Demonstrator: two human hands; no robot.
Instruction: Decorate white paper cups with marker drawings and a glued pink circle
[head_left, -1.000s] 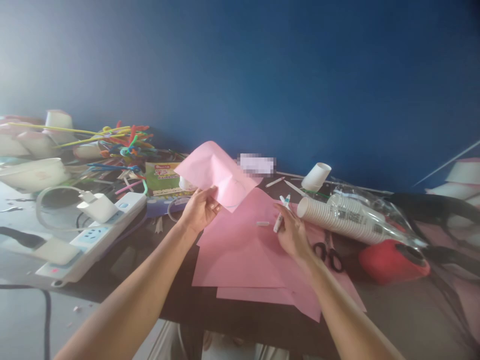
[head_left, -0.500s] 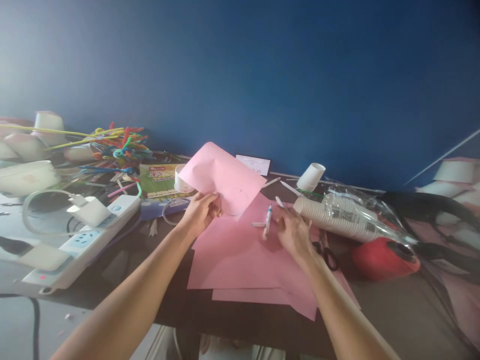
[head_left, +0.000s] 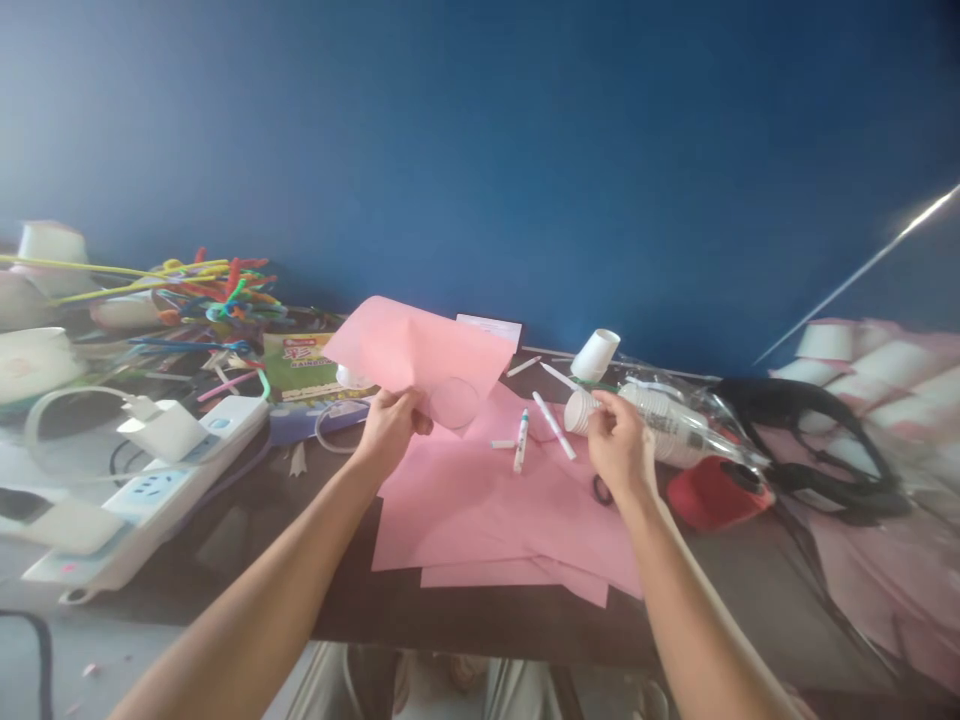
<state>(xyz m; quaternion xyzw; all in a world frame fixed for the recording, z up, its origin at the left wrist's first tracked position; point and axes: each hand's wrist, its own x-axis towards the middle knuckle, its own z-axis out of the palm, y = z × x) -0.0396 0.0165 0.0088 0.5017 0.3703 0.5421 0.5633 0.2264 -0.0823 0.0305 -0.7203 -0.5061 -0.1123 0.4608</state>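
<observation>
My left hand (head_left: pixel 391 428) is closed on the lower edge of a pink paper sheet (head_left: pixel 420 350), thumb on top. The sheet is tilted up, and a thin circle is drawn near its lower right. My right hand (head_left: pixel 621 440) holds nothing that I can see. Its fingers are bent but apart, in front of a stack of white paper cups (head_left: pixel 664 425). Just below that hand a dark loop of the scissors (head_left: pixel 602 490) shows; the rest is hidden. More pink sheets (head_left: pixel 480 520) lie beneath, bearing a white pen (head_left: pixel 553 425), an uncapped marker (head_left: pixel 520 442) and its cap (head_left: pixel 502 444).
To the left are a power strip (head_left: pixel 157 490) with chargers, colourful pipe cleaners (head_left: pixel 225 290) and a green packet (head_left: pixel 300 362). A single cup (head_left: pixel 595 354) stands behind. At right are a red object (head_left: pixel 716 492), a black strap (head_left: pixel 817 440) and several cups (head_left: pixel 832 345).
My right hand has moved right and away from the white pen, which now lies fully in sight. The held sheet has tilted, showing its circle more plainly. The view has shifted slightly.
</observation>
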